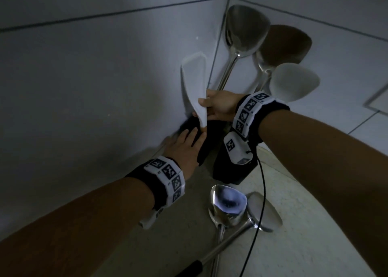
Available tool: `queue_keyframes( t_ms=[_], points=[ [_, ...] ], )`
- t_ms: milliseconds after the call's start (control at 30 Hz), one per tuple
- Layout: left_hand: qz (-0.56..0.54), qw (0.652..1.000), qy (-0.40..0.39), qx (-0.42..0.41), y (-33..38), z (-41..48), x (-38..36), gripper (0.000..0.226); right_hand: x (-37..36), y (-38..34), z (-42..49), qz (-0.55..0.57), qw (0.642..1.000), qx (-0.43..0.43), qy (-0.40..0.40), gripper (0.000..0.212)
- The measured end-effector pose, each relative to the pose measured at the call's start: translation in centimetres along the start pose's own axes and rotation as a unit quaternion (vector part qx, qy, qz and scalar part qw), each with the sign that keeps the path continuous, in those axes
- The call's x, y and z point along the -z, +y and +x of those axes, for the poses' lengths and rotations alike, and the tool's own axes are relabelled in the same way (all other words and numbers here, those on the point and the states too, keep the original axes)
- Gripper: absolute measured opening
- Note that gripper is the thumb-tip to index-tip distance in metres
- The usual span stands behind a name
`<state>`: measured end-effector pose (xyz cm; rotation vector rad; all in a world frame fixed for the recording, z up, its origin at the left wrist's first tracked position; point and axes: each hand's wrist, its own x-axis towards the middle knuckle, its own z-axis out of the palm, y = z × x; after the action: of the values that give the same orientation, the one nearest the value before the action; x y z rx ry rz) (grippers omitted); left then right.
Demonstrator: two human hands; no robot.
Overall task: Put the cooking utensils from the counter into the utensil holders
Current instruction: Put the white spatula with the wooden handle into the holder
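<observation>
My right hand (220,106) grips a white spatula (194,83) near the base of its blade; its lower end sits in a black utensil holder (190,125) by the wall. My left hand (183,148) rests against that holder, fingers wrapped on its side. A second black holder (235,171) stands to the right, partly hidden by my right wrist. Above it rise a steel turner (245,29), a brown-faced turner (283,45) and a white spoon (294,82). Two steel utensils lie on the counter: a ladle-like spoon (228,205) and a flat turner (264,211) with a black handle.
White tiled walls (94,77) meet in a corner just behind the holders. The pale counter (304,234) stretches to the right. A thin black cable (262,192) hangs from my right wrist device across the counter utensils. The scene is dim.
</observation>
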<state>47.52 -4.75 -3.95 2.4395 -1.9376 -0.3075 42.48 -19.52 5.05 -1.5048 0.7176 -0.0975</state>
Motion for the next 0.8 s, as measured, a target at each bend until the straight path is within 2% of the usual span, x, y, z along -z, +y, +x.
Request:
queue_keyframes(
  t_ms=[133, 367, 500, 667, 800],
  points=[
    [0.002, 1.000, -0.010, -0.004, 0.2, 0.0, 0.2, 0.074, -0.6, 1.0, 0.3, 0.049, 0.998, 0.025, 0.015, 0.040],
    [0.024, 0.999, -0.022, 0.006, 0.2, -0.1, 1.0, 0.072, -0.5, 1.1, 0.4, 0.092, 0.994, 0.042, 0.029, 0.016],
    [0.047, 0.999, -0.023, 0.008, 0.1, -0.1, 0.8, 0.070, -0.8, 1.4, 0.7, 0.025, 0.999, 0.031, 0.021, 0.020],
    [0.033, 0.999, -0.034, -0.003, 0.2, 0.4, 0.8, 0.072, -0.1, 1.4, 0.9, 0.021, 0.996, 0.065, 0.049, 0.018],
    [0.029, 0.999, -0.036, -0.004, -0.1, 0.5, 0.6, 0.073, -0.4, 1.4, 0.9, 0.014, 0.997, 0.059, 0.039, 0.018]
  ],
)
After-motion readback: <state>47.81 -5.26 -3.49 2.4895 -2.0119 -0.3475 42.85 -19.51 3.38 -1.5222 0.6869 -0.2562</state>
